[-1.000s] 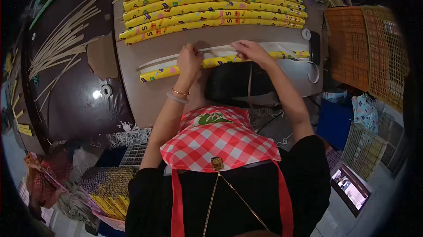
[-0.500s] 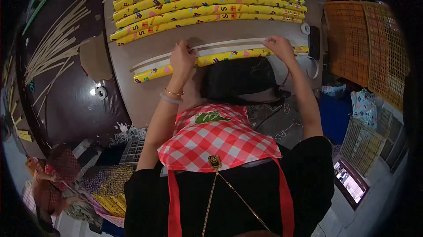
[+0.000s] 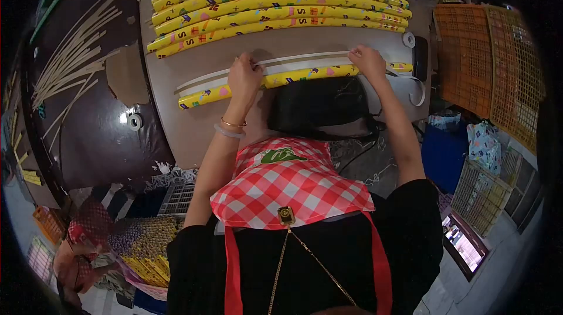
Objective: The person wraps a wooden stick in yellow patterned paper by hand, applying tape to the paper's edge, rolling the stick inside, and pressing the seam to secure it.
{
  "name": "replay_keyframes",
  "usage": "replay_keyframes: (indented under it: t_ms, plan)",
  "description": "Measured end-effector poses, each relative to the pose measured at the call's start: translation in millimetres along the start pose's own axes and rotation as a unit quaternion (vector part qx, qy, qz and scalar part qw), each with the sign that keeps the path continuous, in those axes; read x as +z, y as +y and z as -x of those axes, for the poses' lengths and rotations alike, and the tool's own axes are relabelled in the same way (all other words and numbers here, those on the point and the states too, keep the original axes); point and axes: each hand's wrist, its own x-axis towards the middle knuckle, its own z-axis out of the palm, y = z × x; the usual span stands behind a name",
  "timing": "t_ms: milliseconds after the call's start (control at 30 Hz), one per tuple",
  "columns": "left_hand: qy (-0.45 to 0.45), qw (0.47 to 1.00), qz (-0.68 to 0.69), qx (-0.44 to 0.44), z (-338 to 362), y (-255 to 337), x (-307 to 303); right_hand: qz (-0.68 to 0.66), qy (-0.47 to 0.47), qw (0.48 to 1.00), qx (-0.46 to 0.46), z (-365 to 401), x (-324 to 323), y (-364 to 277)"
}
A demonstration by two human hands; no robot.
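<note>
the person has two hands, the left hand [image 3: 245, 76] and the right hand [image 3: 370, 63], and two bangles [image 3: 229, 131]. there are one separate yellow roll [image 3: 305, 75], at least five grouped yellow rolls [image 3: 258, 16], two tape rolls [image 3: 135, 122], one cardboard piece [image 3: 124, 79]; the slender strips [image 3: 73, 63] overlap beyond counting.

A patterned yellow roll [image 3: 311, 74] lies crosswise before the person. Reaching across it, the left hand [image 3: 245, 75] and right hand [image 3: 368, 62] bend their fingers at a pale strip [image 3: 305, 59] just beyond; whether they grip it is unclear. Farther beyond the roll sits a row of yellow rolls [image 3: 281, 5]; nearer than it, a black pad [image 3: 316, 104]; well right of it, an orange crate [image 3: 461, 60].
</note>
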Motion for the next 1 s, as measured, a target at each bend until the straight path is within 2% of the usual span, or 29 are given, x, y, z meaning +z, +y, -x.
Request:
replay_keyframes:
  t_ms: [67,567,633,800,900,967,1000]
  plan:
    - [0.001,1.000,0.003,-0.004,0,0,0,0.002,-0.009,1.000,0.026,-1,0,-1]
    - [-0.002,1.000,-0.012,0.000,-1,1,-2,-0.005,-0.005,0.999,0.044,-1,3,-5]
    - [-0.033,0.999,0.000,-0.027,-1,0,-1,-0.016,-0.008,0.999,0.046,-1,3,-4]
    - [-0.012,1.000,-0.009,0.000,-1,2,-2,-0.022,-0.025,0.998,0.049,-3,4,-2]
    - [-0.002,1.000,-0.009,0.010,0,-1,0,-0.032,0.001,0.999,0.034,2,5,-5]
    - [0.004,1.000,-0.008,0.014,0,-2,0,0.059,0.123,0.990,-0.041,4,11,-3]
    - [0.003,1.000,-0.007,0.018,0,-3,0,0.059,0.124,0.990,-0.041,4,12,-1]
